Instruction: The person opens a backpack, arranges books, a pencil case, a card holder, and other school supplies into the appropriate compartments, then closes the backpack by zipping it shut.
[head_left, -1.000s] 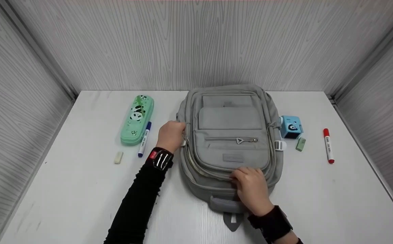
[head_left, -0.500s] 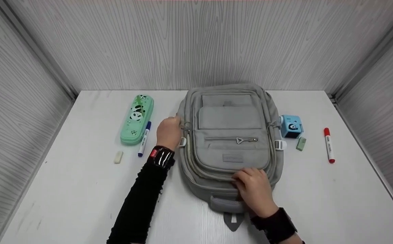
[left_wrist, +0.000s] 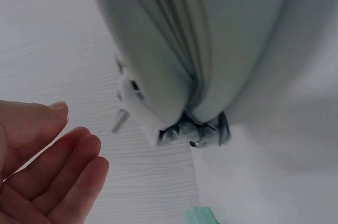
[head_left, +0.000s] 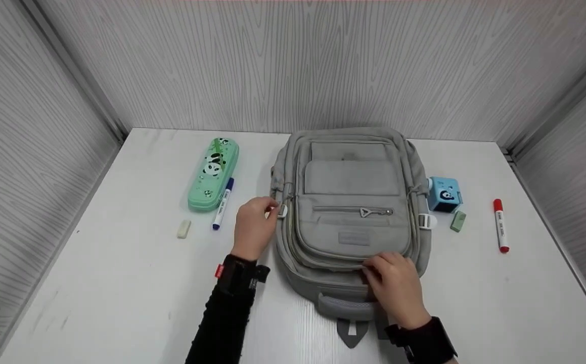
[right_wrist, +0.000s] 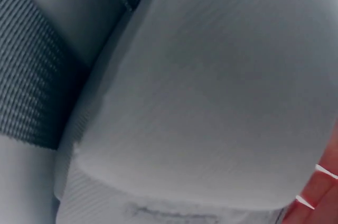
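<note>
A grey backpack [head_left: 351, 177] lies front side up on the white table, its carry handle [head_left: 346, 306] towards me. My left hand [head_left: 255, 227] is by its left side, near a white buckle. In the left wrist view the fingers [left_wrist: 79, 182] are loosely bent, hold nothing and stand apart from the bag's gathered side. My right hand [head_left: 398, 285] pinches the top edge of the backpack's front compartment, just above the handle. Only grey fabric [right_wrist: 200, 86] and a sliver of fingers [right_wrist: 317, 192] appear in the right wrist view.
Left of the bag lie a green panda pencil case [head_left: 214, 174], a blue marker [head_left: 223, 203] and a whitish eraser [head_left: 183, 229]. At its right are a blue panda pencil sharpener [head_left: 444, 194], a green eraser [head_left: 458, 221] and a red marker [head_left: 501, 226]. Walls [head_left: 293, 65] enclose the back and sides.
My left hand has let go of the backpack's left side and drawn back towards me. The right hand keeps its pinch on the front edge. The head view has shifted slightly.
</note>
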`<state>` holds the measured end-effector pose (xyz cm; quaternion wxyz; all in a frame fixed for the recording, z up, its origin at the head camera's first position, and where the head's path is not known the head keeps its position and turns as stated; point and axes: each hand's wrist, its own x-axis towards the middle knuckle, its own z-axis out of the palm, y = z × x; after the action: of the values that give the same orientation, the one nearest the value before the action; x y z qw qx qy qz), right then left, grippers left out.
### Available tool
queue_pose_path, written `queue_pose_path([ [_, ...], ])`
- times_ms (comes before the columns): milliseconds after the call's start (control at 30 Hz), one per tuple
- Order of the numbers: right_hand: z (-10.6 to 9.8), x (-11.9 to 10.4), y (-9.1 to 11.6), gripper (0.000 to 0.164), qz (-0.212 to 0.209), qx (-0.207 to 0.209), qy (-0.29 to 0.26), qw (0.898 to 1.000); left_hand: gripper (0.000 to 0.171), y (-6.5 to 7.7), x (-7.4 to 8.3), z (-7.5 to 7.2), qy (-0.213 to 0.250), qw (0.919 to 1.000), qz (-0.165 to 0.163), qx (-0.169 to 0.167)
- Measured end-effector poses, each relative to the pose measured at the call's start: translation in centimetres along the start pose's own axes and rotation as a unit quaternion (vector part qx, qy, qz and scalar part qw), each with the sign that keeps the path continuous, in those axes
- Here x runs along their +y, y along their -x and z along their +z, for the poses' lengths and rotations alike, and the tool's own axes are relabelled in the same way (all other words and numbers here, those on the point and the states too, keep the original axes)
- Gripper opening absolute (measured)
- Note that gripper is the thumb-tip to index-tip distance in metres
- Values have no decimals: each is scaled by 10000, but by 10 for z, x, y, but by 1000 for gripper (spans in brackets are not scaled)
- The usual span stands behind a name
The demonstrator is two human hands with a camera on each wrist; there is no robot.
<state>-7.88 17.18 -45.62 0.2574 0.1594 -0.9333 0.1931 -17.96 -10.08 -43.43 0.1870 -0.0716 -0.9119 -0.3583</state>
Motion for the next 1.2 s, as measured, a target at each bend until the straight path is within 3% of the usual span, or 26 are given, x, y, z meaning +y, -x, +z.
queue_pose_path([
  [100, -2, 0, -1, 14, -55, 173, -123, 9998, 7, 14, 13, -9, 243, 9992, 15, 331],
  [200, -4, -1, -2, 15, -73, 347, -278, 9990, 6, 25, 28, -18, 413, 9982, 164, 397],
  [433, -12, -2, -12, 17, -250, 1016, -466, 9934, 9, 43, 54, -26, 413, 9941, 817, -574],
  [600, -25, -5, -32, 17, -467, 1293, -416, 9896, 12, 50, 62, -25, 533, 9891, 936, -1007],
  [833, -43, -6, -69, 9, -678, 1413, -481, 9865, 15, 51, 63, -19, 726, 9879, 1242, -577],
  [1033, -49, -11, -89, 13, -642, 1646, -625, 9823, 17, 51, 62, -17, 768, 9865, 1404, -344],
  [1200, -50, -12, -92, 13, -597, 1704, -705, 9810, 21, 43, 52, -21, 1053, 9879, 1115, -207],
])
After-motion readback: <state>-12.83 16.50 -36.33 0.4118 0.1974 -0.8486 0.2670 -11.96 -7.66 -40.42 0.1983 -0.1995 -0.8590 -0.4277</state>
